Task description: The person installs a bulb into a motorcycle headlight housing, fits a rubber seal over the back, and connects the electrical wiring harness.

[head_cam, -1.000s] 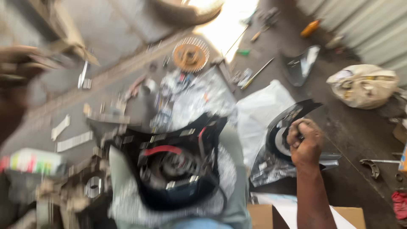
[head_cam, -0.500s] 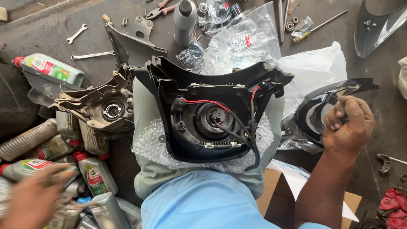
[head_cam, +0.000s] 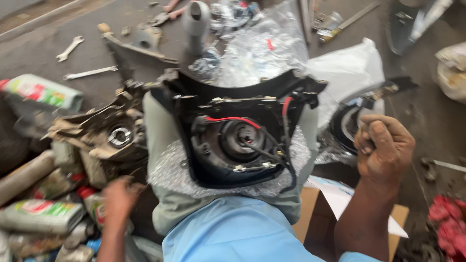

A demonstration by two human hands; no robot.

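Observation:
A black headlight housing [head_cam: 238,131] with red and black wires lies face down on bubble wrap over my lap, in the middle of the view. My right hand [head_cam: 383,145] is closed in a fist on the edge of a second black cowl part [head_cam: 349,121] wrapped in plastic, to the right of the housing. My left hand [head_cam: 119,199] reaches down at the lower left among oil bottles [head_cam: 41,216]; motion blur hides whether its fingers hold anything.
A dirty metal engine part [head_cam: 111,136] sits left of the housing. Two spanners [head_cam: 73,46] lie on the concrete at upper left. A cardboard box [head_cam: 315,213] stands at my right knee, red cloth [head_cam: 449,213] at far right, plastic bags behind.
The view has shifted slightly. My left hand has moved right and up among the bottles. My right hand stays closed on the wrapped cowl part.

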